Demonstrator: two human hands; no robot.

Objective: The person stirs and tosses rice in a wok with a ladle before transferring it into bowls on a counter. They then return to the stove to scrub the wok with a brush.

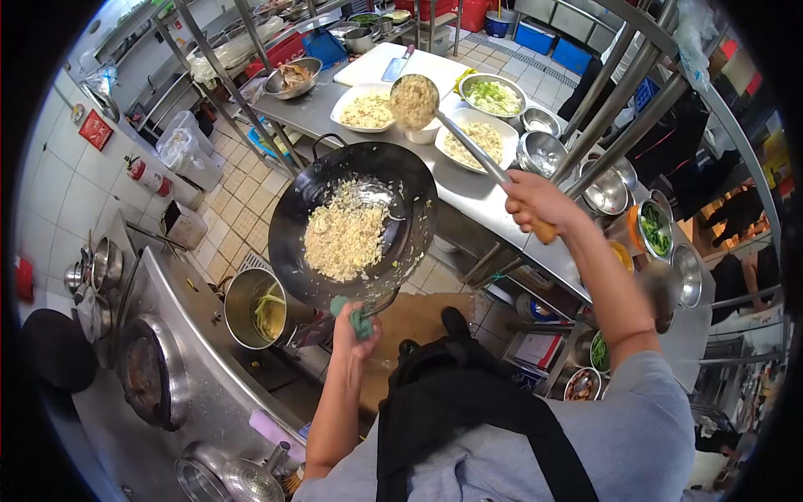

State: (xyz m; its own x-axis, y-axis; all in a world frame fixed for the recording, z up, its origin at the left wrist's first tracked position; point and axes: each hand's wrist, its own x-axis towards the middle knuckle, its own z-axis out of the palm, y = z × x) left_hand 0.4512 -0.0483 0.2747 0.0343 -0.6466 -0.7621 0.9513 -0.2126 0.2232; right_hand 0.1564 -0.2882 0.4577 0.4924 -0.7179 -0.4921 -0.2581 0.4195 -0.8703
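Observation:
My left hand (355, 330) is closed round the near handle of a black wok, with a green cloth (353, 316) between the palm and the metal. The wok (288, 209) is held up off the stove and has fried rice (345, 238) in it. In my right hand (539, 205) is the wooden-ended handle of a long steel ladle (473, 151). Its bowl, heaped with rice, hangs over the steel table. Just beyond and beside it stand a white dish of fried rice (368, 109) and a second white dish (452, 159) of rice.
A cleaver (398, 65) lies on a white cutting board (360, 74). A bowl of chopped lettuce (493, 96) and several steel bowls line the steel table (523, 226). The stove (209, 360) and a steel pot (238, 314) are at left. Overhead shelf posts (619, 151) rise near my right arm.

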